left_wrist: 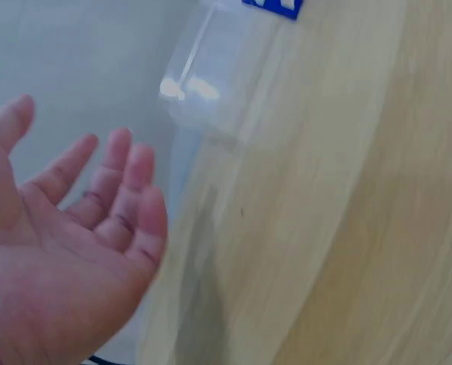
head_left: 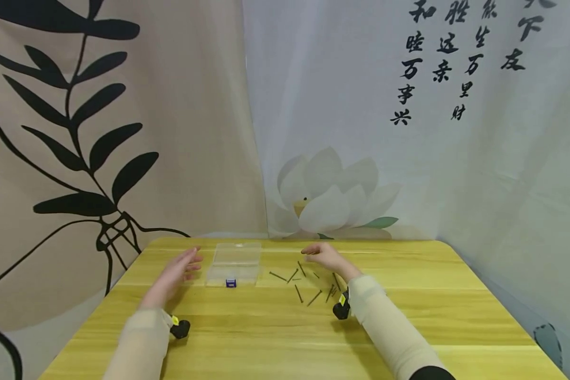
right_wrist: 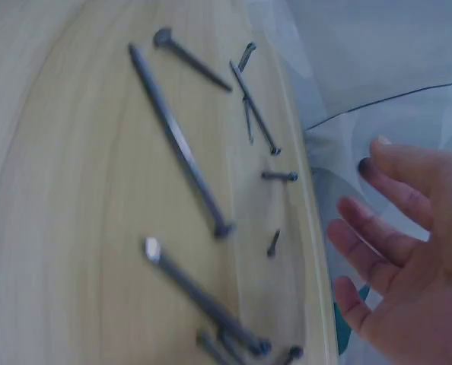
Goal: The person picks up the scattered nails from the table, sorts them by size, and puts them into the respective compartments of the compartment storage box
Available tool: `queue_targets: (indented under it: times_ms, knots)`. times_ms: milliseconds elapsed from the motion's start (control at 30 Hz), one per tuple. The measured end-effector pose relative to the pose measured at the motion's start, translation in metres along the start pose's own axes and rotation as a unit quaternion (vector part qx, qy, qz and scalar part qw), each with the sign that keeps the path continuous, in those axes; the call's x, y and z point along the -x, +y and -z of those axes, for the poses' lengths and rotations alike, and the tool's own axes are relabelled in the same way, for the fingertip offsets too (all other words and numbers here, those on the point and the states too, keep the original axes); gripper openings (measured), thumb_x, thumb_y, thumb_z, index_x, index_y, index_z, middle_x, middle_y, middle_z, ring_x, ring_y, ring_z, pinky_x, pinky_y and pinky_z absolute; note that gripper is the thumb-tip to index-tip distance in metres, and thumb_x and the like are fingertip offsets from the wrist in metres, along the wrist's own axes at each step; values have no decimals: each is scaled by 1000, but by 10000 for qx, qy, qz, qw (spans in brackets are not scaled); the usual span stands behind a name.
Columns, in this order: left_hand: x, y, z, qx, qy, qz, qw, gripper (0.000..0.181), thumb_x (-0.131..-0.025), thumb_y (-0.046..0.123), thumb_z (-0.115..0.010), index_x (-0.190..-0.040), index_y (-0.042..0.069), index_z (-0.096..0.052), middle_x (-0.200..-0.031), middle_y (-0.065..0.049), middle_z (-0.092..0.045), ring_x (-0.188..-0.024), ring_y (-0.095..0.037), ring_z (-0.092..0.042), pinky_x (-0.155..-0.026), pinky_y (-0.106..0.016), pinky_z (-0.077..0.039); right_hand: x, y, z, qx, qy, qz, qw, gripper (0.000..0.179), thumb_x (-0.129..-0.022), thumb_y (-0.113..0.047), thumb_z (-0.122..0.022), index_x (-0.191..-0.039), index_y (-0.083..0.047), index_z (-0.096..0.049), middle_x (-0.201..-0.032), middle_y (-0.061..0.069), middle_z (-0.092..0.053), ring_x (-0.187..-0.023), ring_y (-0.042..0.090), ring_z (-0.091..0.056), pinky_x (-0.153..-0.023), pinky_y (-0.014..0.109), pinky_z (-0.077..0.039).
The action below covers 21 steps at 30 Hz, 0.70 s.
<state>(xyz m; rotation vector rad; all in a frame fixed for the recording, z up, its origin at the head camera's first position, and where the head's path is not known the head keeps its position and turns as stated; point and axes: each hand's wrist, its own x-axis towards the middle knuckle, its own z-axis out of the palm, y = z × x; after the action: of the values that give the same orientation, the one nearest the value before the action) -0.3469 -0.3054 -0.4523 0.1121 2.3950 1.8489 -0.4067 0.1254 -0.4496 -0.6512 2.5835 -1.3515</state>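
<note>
From the head camera, a person reaches both arms over a wooden bench [head_left: 247, 332], the left hand [head_left: 177, 269] raised beside a clear plastic box [head_left: 218, 275], the right hand [head_left: 330, 257] bent inward beyond scattered nails [head_left: 314, 298], which lie to the box's right. The left wrist camera alone shows that hand's palm, fingers loosely bent and thumb apart, holding nothing, near the box's blue label [left_wrist: 275, 6]. The right wrist camera reveals nail heads too small to read from above, and a dark spot at the forefinger's tip; whether thumb and forefinger pinch anything cannot be told.
</note>
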Motion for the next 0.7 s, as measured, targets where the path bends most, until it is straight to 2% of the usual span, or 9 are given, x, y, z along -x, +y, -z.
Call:
queue_targets:
  times_ms: [200,433,567,700]
  knots:
    - [1,3,-13,-78,154,268,9995,73,-103,47,-38,-153,-2,-17,-150,-29,-27,-133,-44,-31,-103,-55,-30,-7,-2,-12,-304,161,-237,9991,31,-98,-12,-57,-124,4,-63,-127,18,-60,-117,35,-55,-96,48,-43]
    - [1,-2,-23,33,451,600,9972,70,-102,44,-46,-152,1,-24,-149,-25,-31,-125,-36,-37,-87,-39,-37,-9,4,-21,-366,205,-359,9985,30,-98,-10,-57,-122,5,-64,-123,18,-62,-116,35,-55,-95,47,-45]
    - [0,-8,-22,-126,330,676,9971,67,-102,41,-48,-152,2,-25,-146,-27,-34,-119,-34,-41,-84,-37,-37,-10,10,-23,-432,110,-519,9977,31,-98,-12,-56,-124,4,-63,-123,18,-62,-116,35,-56,-95,47,-45]
    - [-1,-13,-19,-543,2,688,9962,70,-100,44,-49,-153,5,-24,-144,-27,-36,-117,-34,-42,-83,-37,-37,-10,14,-23,-553,2,-627,9965,31,-99,-11,-55,-125,4,-63,-124,18,-61,-117,34,-55,-97,47,-43]
